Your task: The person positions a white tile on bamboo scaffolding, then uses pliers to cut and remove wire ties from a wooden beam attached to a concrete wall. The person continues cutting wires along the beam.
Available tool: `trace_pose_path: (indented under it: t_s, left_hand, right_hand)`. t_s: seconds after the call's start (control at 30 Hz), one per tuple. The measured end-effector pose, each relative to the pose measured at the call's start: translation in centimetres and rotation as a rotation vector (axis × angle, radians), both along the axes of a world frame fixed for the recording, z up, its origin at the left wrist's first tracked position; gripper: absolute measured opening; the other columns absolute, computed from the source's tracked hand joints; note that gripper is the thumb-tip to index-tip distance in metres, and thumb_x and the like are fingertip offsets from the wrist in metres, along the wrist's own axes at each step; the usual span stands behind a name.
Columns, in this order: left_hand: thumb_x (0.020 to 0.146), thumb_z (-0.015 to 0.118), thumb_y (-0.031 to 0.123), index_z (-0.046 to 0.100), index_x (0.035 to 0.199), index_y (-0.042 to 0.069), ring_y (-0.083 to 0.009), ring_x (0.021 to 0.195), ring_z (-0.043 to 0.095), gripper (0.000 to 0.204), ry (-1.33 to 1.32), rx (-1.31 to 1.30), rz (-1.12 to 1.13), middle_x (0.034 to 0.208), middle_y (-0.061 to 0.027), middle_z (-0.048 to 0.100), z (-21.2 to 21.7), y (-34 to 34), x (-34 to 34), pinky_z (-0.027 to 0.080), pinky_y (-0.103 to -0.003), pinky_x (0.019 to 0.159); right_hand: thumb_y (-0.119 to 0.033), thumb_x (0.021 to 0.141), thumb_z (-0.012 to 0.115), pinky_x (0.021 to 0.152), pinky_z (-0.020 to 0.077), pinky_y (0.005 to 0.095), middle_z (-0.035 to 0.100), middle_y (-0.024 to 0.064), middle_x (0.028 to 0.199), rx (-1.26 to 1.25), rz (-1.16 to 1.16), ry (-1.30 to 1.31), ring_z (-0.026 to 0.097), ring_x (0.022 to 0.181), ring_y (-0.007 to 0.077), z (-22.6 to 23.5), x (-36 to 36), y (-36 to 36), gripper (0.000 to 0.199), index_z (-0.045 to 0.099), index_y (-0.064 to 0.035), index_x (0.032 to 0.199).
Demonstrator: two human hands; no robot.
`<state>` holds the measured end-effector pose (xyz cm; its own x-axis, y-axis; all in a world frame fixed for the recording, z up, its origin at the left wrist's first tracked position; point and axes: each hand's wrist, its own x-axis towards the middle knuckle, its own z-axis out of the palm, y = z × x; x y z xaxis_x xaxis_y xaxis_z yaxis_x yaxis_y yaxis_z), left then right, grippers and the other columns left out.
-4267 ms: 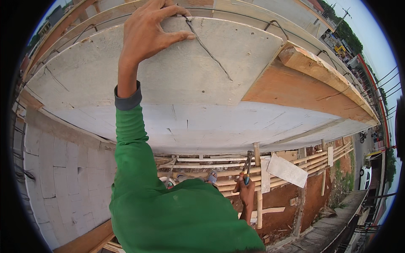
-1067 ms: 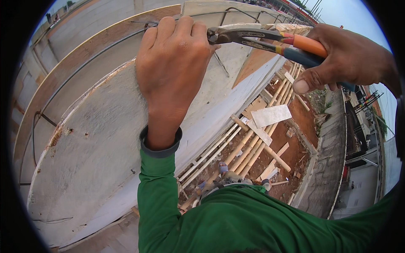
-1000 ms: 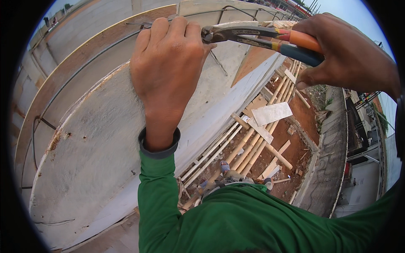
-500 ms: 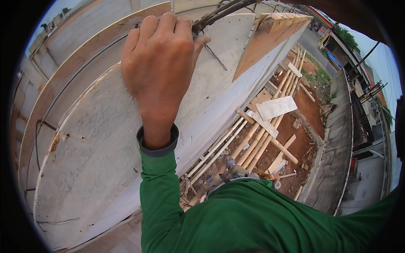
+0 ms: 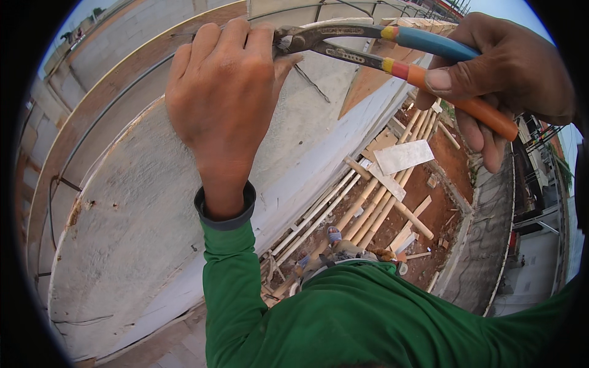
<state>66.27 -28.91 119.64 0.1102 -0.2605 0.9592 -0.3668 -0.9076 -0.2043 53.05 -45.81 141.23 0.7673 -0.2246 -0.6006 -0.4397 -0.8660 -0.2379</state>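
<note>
While a broad, rough slab of pale grey formwork board [image 5: 159, 202] is curving across the view, chalky and scuffed with a rusty stain near its left edge, a thin dark steel rod [image 5: 123, 101] is arching along its upper rim; far below, round bamboo poles [image 5: 362, 208] and flat pale boards are lying on reddish earth; the left hand [image 5: 224, 92], in a green sleeve with a grey cuff, is closing its grip over the rod at the board's top edge; the right hand [image 5: 503, 73] is wrapping around the blue and orange handles of metal pincers [image 5: 368, 49], whose dark jaws are meeting just beside the left fingertips, seemingly on tie wire.
</note>
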Motion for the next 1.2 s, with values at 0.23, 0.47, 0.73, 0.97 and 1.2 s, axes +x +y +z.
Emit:
trace_pose_path:
  t_s: [0.23, 0.47, 0.73, 0.97, 1.2]
  left_hand:
    - [0.080, 0.085, 0.059, 0.082, 0.099, 0.021, -0.0108, 0.081, 0.061, 0.042, 0.036, 0.049, 0.062, 0.085, 0.0074, 0.070, 0.8, 0.6, -0.8, 0.046, -0.029, 0.071]
    - [0.088, 0.083, 0.052, 0.083, 0.103, 0.024, -0.0076, 0.080, 0.063, 0.031, 0.102, 0.031, 0.091, 0.089, 0.0089, 0.074, 0.9, -1.3, -2.0, 0.050, -0.027, 0.071]
    - [0.092, 0.078, 0.058, 0.084, 0.103, 0.020, -0.0115, 0.083, 0.064, 0.040, 0.200, -0.017, 0.075, 0.089, 0.0076, 0.074, 2.0, -2.0, -3.3, 0.050, -0.031, 0.074]
    - [0.100, 0.072, 0.052, 0.083, 0.110, 0.013, -0.0244, 0.106, 0.068, 0.042, 0.135, -0.174, 0.236, 0.117, -0.0026, 0.074, 3.2, -3.7, -3.9, 0.054, -0.042, 0.095]
    - [0.092, 0.083, 0.032, 0.078, 0.121, 0.010, -0.0272, 0.123, 0.063, 0.036, 0.340, -0.195, -0.351, 0.129, -0.0094, 0.070, 5.7, -26.8, -3.3, 0.049, -0.046, 0.105]
  right_hand:
    - [-0.029, 0.110, 0.060, 0.073, 0.0701, 0.0361, 0.077, 0.0214, 0.098, 0.263, -0.127, -0.034, 0.080, 0.083, 0.0284, -4.9, -5.0, -4.6, 0.049, 0.061, 0.0154, 0.132]
    - [-0.036, 0.111, 0.060, 0.074, 0.0650, 0.0354, 0.077, 0.0185, 0.094, 0.956, -0.232, -0.270, 0.079, 0.084, 0.0248, -19.5, -15.1, -14.1, 0.048, 0.066, 0.0095, 0.126]
    - [-0.034, 0.108, 0.065, 0.081, 0.0566, 0.0335, 0.072, 0.0103, 0.096, 1.085, -0.634, -0.687, 0.070, 0.087, 0.0183, -36.5, -19.7, -20.4, 0.044, 0.071, 0.0066, 0.124]
    - [-0.036, 0.109, 0.063, 0.076, 0.0504, 0.0286, 0.074, 0.0055, 0.091, 0.988, -0.660, -1.035, 0.064, 0.080, 0.0107, -37.7, -20.5, -30.9, 0.043, 0.073, 0.0025, 0.126]
    - [-0.029, 0.112, 0.059, 0.060, 0.0451, 0.0277, 0.071, 0.0040, 0.078, 0.727, -0.424, -0.874, 0.059, 0.065, 0.0075, -33.1, -13.0, -47.3, 0.036, 0.070, 0.0037, 0.124]
